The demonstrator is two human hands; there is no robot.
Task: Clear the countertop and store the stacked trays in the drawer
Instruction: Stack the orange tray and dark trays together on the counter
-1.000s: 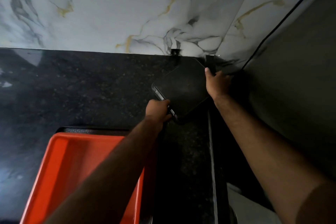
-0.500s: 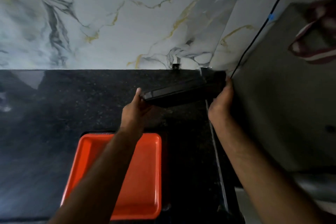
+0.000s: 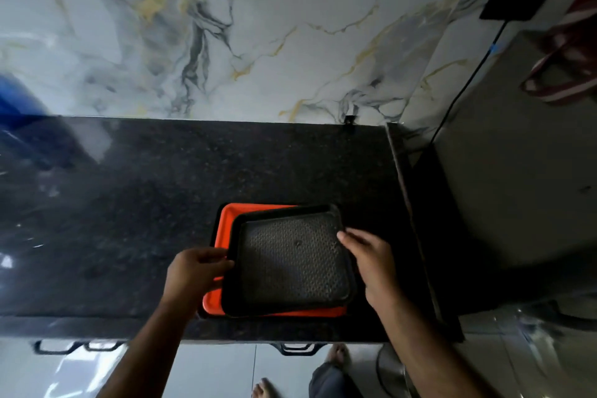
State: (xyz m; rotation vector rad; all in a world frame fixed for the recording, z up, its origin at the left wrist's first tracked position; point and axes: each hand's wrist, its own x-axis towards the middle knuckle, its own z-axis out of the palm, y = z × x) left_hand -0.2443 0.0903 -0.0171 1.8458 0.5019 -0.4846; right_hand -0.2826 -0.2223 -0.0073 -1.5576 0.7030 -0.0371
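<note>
A black tray [image 3: 292, 260] with a textured floor lies slightly askew on top of an orange tray [image 3: 226, 220], near the front edge of the black granite countertop [image 3: 145, 197]. My left hand [image 3: 193, 275] grips the black tray's left rim. My right hand [image 3: 371, 265] holds its right rim, fingers resting on the edge. Only the orange tray's left side and front strip show; a dark edge under it hints at another tray.
Drawer handles [image 3: 295, 349] show below the counter's front edge, with another pair [image 3: 74, 346] at the left. A grey appliance [image 3: 517, 171] stands right of the counter, a black cable [image 3: 465, 84] running up the marble wall. My feet are on the floor below.
Both hands carried the black tray from the back right corner toward me and lowered it flat onto the orange tray. The camera view pulled back and down.
</note>
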